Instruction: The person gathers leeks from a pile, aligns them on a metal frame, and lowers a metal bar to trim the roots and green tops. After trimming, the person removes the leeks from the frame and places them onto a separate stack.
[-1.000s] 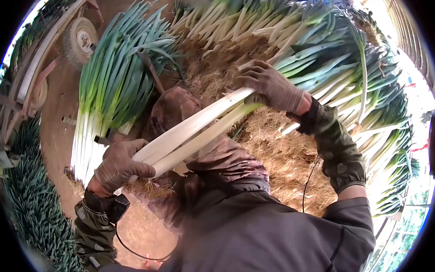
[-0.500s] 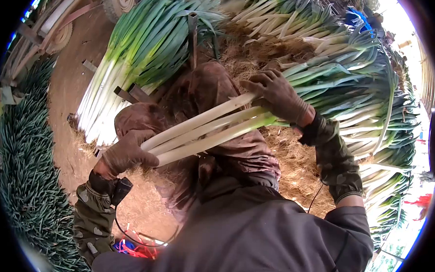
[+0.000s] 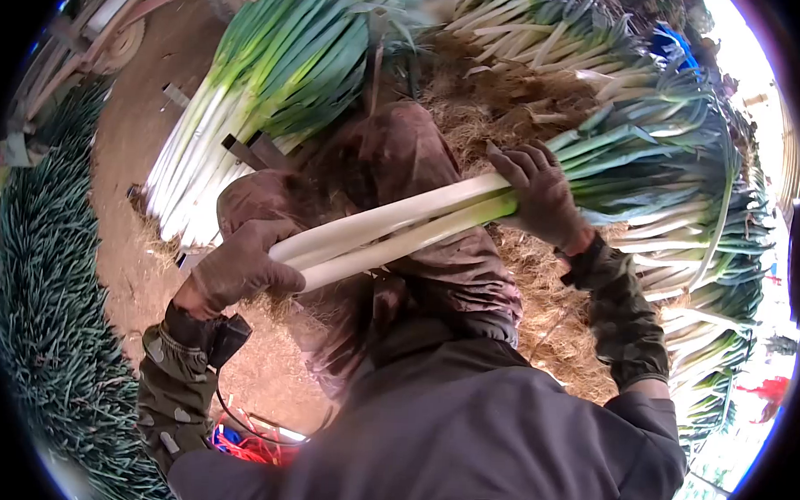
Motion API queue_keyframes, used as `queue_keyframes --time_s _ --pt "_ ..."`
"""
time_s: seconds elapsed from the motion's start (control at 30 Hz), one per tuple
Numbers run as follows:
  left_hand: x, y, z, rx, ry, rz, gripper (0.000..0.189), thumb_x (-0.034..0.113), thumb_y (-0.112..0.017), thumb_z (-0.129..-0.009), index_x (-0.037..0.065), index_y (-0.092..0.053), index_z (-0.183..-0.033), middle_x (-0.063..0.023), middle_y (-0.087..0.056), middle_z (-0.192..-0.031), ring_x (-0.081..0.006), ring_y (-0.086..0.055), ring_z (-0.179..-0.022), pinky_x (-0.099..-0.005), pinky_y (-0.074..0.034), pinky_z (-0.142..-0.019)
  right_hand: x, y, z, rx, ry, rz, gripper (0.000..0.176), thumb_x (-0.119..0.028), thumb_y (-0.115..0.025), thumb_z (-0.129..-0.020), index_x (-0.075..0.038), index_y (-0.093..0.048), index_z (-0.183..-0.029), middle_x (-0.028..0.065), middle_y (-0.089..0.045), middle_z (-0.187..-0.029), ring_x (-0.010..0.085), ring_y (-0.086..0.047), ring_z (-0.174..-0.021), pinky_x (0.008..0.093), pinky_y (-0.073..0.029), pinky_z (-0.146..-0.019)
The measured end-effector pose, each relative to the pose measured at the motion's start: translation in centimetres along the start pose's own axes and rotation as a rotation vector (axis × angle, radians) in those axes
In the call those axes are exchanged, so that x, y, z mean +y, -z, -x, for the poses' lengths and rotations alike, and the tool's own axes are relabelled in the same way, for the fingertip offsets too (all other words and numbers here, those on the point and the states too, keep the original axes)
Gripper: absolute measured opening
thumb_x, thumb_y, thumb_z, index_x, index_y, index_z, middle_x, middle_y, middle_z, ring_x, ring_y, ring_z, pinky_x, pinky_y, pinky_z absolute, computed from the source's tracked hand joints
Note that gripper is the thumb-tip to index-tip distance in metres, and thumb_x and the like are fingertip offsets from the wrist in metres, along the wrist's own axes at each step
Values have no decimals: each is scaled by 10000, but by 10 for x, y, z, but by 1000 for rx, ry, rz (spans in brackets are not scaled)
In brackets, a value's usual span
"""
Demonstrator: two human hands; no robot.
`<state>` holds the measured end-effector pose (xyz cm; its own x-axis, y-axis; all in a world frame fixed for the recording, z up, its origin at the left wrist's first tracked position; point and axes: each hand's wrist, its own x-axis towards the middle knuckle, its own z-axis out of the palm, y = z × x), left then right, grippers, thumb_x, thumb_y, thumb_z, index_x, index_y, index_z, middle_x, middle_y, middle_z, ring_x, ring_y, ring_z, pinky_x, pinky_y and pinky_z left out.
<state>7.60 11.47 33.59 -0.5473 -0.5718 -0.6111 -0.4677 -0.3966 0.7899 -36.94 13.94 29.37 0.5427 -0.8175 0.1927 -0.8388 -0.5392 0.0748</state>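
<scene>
Several long leeks (image 3: 401,216) lie across my lap, white shafts towards the left and green leaves towards the right. My left hand (image 3: 248,267), in a brown glove, is wrapped round their root ends, which it hides. Round the upper part, where white turns green, closes my gloved right hand (image 3: 543,189); its thumb rests along the top. Past that hand the leaves merge with the leek pile behind. A big stack of cleaned leeks (image 3: 274,78) stands ahead on the left, beside my knee, held by metal posts (image 3: 377,60).
A long heap of leeks (image 3: 684,189) curves along the right. Dry roots and peelings (image 3: 476,94) cover the ground between it and my legs. Dense green leaf tops (image 3: 54,308) fill the left edge. Red ties (image 3: 257,443) lie low on the left; a wheeled frame (image 3: 117,20) stands at upper left.
The leeks have come closer together in my hands, with the gaps between shafts narrower. My right hand has turned slightly and moved a little right; the view has shifted slightly.
</scene>
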Motion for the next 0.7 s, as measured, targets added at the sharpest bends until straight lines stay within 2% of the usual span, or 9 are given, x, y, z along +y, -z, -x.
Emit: queue_keyframes --time_s 0.23,0.37,0.43,0.53,0.57,0.6,0.63,0.67,0.7 --pt "-35 10 -5 -82 -139 -48 546 113 -826 -735 -54 -655 -1225 -71 -713 -910 -109 -641 -697 -252 -520 -596 -5 -18 -28 -110 210 -89 678 -247 -795 -694 -44 -560 -1297 189 -620 -1179 442 -522 -1215 538 -396 -1091" --pt "-56 5 5 -74 -138 47 430 93 -813 -770 -10 -684 -1167 -33 -708 -895 -103 -644 -739 -273 -526 -637 -4 -32 -35 -316 217 -233 578 -207 -799 -685 -31 -591 -1194 165 -649 -1000 424 -586 -1057 526 -452 -935" --pt "-71 8 6 -59 -158 68 408 90 -815 -772 1 -688 -1149 -30 -708 -888 -101 -645 -736 -267 -521 -632 -9 -18 -49 -330 220 -215 551 -202 -807 -677 -39 -600 -1161 150 -651 -957 411 -604 -992 515 -460 -883" --pt "-56 28 35 -36 -199 171 457 91 -828 -736 3 -686 -1162 -26 -710 -910 -117 -664 -803 -281 -554 -755 -20 45 -83 -343 209 -45 553 -192 -822 -657 -52 -594 -1141 144 -636 -959 376 -604 -945 471 -448 -877" --pt "-52 39 41 -24 -227 197 479 82 -825 -725 3 -685 -1176 -24 -710 -909 -123 -670 -827 -288 -565 -802 -26 67 -100 -257 208 57 538 -172 -806 -666 -56 -597 -1148 141 -617 -992 342 -578 -949 466 -438 -881" --pt "-54 56 43 65 -416 78 527 68 -810 -721 9 -669 -1226 -29 -714 -928 -145 -681 -857 -309 -577 -870 -26 84 -124 -134 289 140 539 -175 -809 -671 -67 -603 -1157 138 -601 -1018 314 -549 -962 463 -439 -867" --pt "-36 72 56 137 -540 28 557 56 -801 -741 16 -662 -1279 -69 -736 -1005 -174 -693 -947 -338 -578 -923 -37 109 -154 -250 167 157 530 -147 -794 -681 -60 -601 -1167 135 -600 -1002 317 -548 -962 469 -443 -848" --pt "-38 95 58 172 -364 8 582 49 -802 -765 26 -651 -1326 -106 -749 -1094 -212 -699 -1013 -366 -571 -970 -32 112 -179 -84 276 262 532 -136 -797 -677 -53 -589 -1160 134 -609 -995 321 -571 -941 473 -447 -830" --pt "-30 120 66 256 -352 -156 583 24 -808 -772 48 -654 -1334 -117 -753 -1131 -230 -714 -1001 -367 -592 -936 -42 124 -213 107 409 302 528 -107 -791 -677 -45 -575 -1156 136 -619 -974 344 -591 -901 486 -453 -814"
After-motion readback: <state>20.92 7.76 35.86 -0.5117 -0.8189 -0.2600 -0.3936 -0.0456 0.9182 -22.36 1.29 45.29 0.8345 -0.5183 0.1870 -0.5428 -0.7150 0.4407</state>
